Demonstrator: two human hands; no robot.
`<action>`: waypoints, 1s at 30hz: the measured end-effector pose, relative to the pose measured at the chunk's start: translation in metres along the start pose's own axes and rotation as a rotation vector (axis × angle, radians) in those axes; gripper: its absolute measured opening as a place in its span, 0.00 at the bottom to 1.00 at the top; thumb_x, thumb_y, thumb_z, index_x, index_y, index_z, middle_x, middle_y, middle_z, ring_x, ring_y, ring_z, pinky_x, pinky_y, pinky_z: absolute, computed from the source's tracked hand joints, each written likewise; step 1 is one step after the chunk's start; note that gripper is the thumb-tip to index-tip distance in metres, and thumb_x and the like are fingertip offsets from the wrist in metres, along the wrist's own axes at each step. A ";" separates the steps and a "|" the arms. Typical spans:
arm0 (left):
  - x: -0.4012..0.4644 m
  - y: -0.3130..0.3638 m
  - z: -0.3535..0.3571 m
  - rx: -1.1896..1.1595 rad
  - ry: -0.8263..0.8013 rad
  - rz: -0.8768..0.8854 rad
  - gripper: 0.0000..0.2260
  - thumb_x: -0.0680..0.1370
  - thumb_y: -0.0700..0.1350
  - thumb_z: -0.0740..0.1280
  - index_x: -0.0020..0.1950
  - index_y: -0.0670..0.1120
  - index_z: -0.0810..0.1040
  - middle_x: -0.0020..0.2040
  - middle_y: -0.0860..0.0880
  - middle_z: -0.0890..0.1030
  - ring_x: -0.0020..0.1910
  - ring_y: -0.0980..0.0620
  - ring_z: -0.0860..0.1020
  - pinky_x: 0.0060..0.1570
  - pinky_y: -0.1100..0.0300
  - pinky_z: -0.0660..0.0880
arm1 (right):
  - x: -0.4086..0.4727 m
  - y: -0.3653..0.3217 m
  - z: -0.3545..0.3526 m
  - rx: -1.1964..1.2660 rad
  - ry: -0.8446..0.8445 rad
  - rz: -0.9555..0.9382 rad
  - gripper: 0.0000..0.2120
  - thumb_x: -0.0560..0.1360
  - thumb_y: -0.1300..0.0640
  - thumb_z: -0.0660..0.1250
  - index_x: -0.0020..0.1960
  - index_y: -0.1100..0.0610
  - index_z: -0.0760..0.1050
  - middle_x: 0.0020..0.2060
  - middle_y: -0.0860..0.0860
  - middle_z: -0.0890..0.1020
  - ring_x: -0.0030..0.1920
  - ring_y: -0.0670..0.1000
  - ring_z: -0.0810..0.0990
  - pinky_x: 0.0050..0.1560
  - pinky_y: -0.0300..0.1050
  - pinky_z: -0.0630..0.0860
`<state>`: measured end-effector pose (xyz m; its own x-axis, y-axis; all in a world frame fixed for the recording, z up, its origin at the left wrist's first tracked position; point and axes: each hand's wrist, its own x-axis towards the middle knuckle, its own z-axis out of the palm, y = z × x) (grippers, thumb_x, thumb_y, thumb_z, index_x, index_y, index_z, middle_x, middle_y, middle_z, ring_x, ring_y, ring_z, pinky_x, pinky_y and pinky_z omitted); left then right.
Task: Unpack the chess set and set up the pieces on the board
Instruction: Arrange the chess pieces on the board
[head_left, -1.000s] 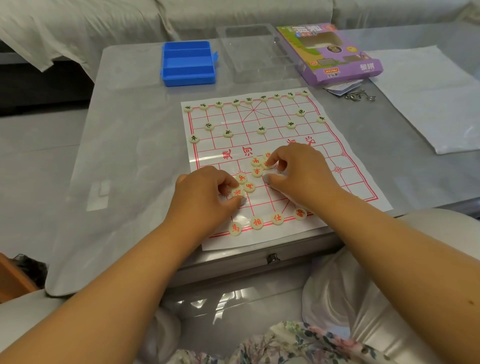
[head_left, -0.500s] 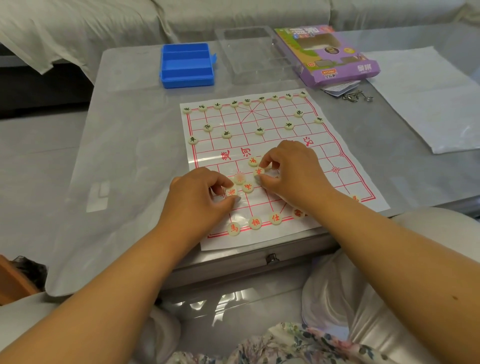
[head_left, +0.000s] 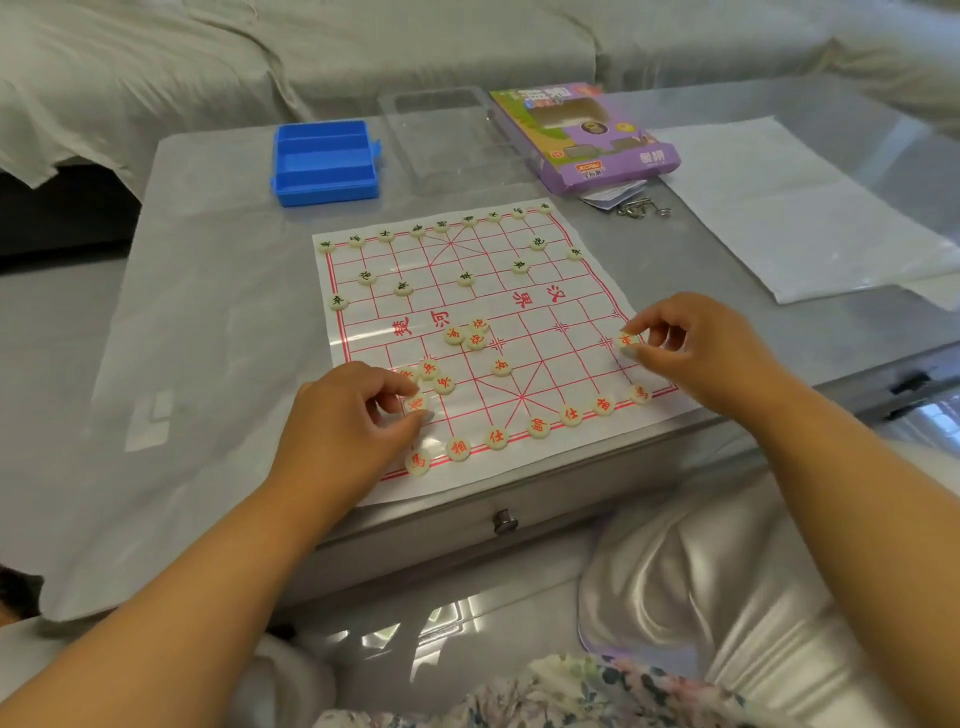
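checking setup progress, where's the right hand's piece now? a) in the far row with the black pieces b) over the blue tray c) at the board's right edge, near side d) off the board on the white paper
c: the right hand pinches a red-marked piece at the right edge of the board, on its near half.

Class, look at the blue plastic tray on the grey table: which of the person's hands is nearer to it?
Left. The left hand lies at the board's near left corner, below the blue plastic tray. The right hand is at the board's right edge, farther across.
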<state>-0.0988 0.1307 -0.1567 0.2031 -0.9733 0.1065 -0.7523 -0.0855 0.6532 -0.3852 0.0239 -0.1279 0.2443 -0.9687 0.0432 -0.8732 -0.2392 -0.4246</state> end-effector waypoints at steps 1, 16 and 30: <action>-0.002 0.001 0.000 0.001 0.000 0.002 0.11 0.71 0.52 0.73 0.52 0.52 0.81 0.41 0.60 0.76 0.38 0.56 0.75 0.36 0.71 0.68 | -0.005 0.009 -0.004 -0.007 -0.012 0.016 0.08 0.73 0.50 0.69 0.52 0.50 0.77 0.38 0.43 0.74 0.38 0.47 0.73 0.35 0.36 0.68; -0.012 0.002 -0.004 -0.021 0.058 -0.042 0.10 0.72 0.48 0.73 0.52 0.50 0.81 0.41 0.57 0.77 0.38 0.54 0.75 0.34 0.70 0.68 | -0.031 0.040 -0.011 -0.038 -0.105 0.081 0.09 0.72 0.52 0.71 0.52 0.50 0.79 0.40 0.48 0.76 0.39 0.47 0.74 0.41 0.43 0.73; -0.027 -0.008 -0.027 -0.042 -0.043 -0.056 0.09 0.70 0.48 0.74 0.49 0.52 0.81 0.38 0.55 0.77 0.36 0.54 0.76 0.33 0.70 0.70 | -0.027 0.012 -0.013 -0.018 0.084 0.015 0.14 0.73 0.51 0.70 0.57 0.53 0.76 0.34 0.48 0.75 0.34 0.48 0.73 0.31 0.39 0.68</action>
<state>-0.0810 0.1633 -0.1446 0.2169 -0.9755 0.0372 -0.7134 -0.1324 0.6881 -0.4080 0.0462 -0.1224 0.1952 -0.9743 0.1128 -0.8842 -0.2246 -0.4096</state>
